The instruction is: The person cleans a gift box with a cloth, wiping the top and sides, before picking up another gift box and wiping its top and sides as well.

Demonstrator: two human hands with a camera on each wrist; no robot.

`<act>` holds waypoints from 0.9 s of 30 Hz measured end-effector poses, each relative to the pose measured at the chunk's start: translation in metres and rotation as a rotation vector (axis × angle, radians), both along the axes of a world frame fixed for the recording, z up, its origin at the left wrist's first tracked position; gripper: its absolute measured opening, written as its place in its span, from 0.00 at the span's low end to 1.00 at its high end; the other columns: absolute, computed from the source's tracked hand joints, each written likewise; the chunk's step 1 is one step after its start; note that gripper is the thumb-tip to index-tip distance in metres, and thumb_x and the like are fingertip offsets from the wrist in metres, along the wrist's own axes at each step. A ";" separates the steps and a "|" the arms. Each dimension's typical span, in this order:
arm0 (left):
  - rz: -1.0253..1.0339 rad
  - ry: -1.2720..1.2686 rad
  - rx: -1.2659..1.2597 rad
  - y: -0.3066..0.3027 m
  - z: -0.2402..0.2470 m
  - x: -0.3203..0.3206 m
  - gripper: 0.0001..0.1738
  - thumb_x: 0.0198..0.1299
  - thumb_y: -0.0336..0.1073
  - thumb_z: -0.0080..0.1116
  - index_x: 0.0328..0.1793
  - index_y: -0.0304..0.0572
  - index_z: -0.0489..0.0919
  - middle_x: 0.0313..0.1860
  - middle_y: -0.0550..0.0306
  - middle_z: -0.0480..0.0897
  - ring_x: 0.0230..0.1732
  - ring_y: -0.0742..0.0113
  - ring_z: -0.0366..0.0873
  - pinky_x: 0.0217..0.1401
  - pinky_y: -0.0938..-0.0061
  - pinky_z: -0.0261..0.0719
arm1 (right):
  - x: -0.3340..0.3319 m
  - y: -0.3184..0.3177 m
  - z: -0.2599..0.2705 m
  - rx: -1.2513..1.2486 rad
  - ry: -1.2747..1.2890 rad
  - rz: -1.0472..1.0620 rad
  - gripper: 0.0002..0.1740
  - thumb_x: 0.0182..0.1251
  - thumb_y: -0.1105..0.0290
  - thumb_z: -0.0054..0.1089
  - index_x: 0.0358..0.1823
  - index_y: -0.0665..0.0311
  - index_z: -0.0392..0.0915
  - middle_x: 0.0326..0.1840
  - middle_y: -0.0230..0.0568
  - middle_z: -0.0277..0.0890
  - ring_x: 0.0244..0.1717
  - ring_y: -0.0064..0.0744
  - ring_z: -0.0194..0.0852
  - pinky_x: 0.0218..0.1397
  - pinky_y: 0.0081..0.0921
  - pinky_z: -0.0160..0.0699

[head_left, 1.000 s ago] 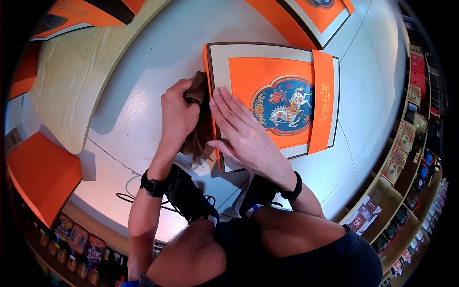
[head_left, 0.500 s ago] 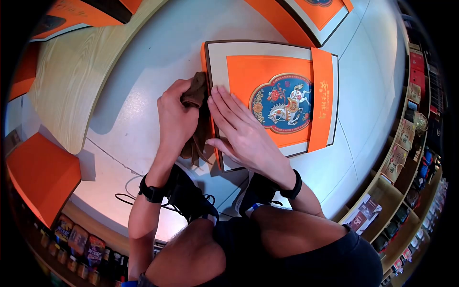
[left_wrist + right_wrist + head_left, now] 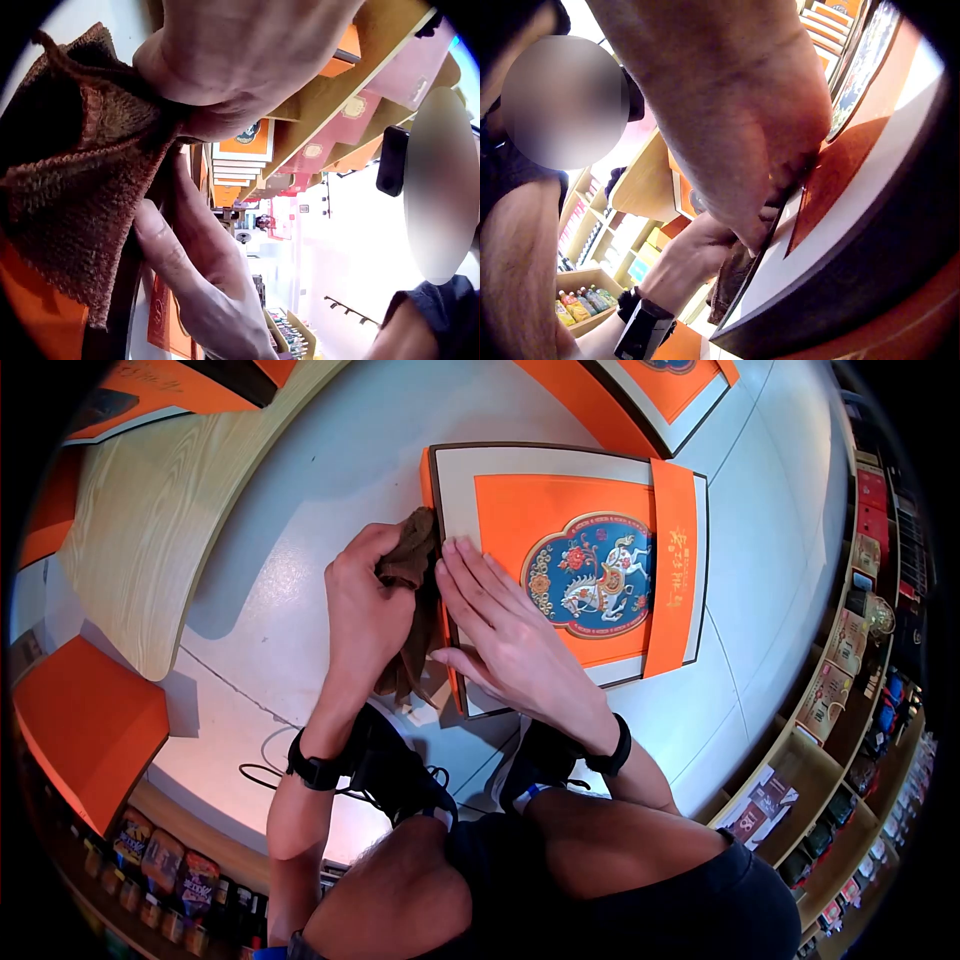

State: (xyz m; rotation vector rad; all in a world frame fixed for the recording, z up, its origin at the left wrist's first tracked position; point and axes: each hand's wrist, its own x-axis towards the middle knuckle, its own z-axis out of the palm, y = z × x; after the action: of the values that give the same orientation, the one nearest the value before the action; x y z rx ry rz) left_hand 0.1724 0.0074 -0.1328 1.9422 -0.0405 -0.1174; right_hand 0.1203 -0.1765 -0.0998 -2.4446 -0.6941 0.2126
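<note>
The left hand (image 3: 365,605) had its fingers curled tightly round a nubby brown cloth (image 3: 410,555), bunched against the nine-o'clock edge of a flat, rectangular orange-and-cream box (image 3: 585,490). The right hand (image 3: 510,645) lay flat, fingers straight, on the smooth lid's eight-o'clock corner.

The gift box (image 3: 580,570) lies flat on the floor (image 3: 300,490) in front of the person. The cloth (image 3: 410,555) sits against the box's left edge, gripped in the left hand (image 3: 365,610). The right hand (image 3: 510,640) rests flat on the box's near left corner, just beside the cloth. A second box (image 3: 650,395) lies beyond, a wooden platform (image 3: 140,500) to the left and shelves (image 3: 830,760) along the right.
</note>
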 end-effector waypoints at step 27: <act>-0.120 -0.032 0.058 0.002 0.021 0.001 0.29 0.50 0.13 0.58 0.60 0.32 0.87 0.44 0.45 0.83 0.44 0.43 0.85 0.51 0.64 0.82 | 0.000 0.000 -0.001 -0.003 0.005 -0.001 0.43 0.68 0.59 0.70 0.76 0.81 0.66 0.84 0.65 0.60 0.88 0.57 0.53 0.88 0.51 0.55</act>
State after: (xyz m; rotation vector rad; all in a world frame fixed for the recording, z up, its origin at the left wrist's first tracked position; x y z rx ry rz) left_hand 0.1735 0.0096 -0.1120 1.9992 -0.1767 -0.1684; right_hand 0.1198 -0.1766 -0.1005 -2.4463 -0.6915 0.2194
